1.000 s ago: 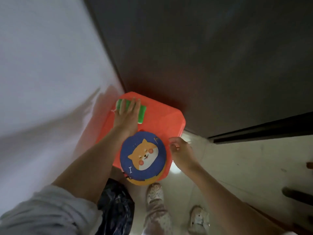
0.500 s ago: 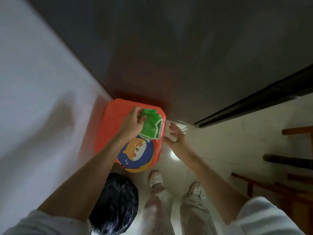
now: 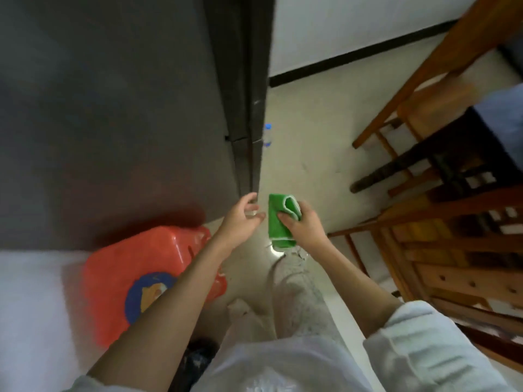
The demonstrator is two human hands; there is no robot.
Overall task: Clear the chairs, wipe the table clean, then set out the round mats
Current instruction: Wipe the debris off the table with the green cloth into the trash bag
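Note:
My right hand (image 3: 304, 222) grips a folded green cloth (image 3: 278, 220) above the pale floor, in front of my legs. Just left of the cloth, my left hand (image 3: 242, 217) hangs open with its fingers spread and nothing in it. Lower left stands an orange plastic stool (image 3: 124, 267). On its seat lies a round blue mat with a cartoon dog (image 3: 144, 292), partly covered by my left forearm. Wooden chairs (image 3: 441, 250) stand at the right.
A dark cabinet or door (image 3: 113, 108) fills the upper left, with its edge (image 3: 249, 94) running down the middle. A white wall (image 3: 31, 306) is at the lower left. A small bottle with a blue cap (image 3: 267, 134) stands on the floor. A black bag (image 3: 198, 360) sits by my left leg.
The green cloth passed from my left hand to my right hand. My view swung right, away from the orange stool and toward the wooden chairs.

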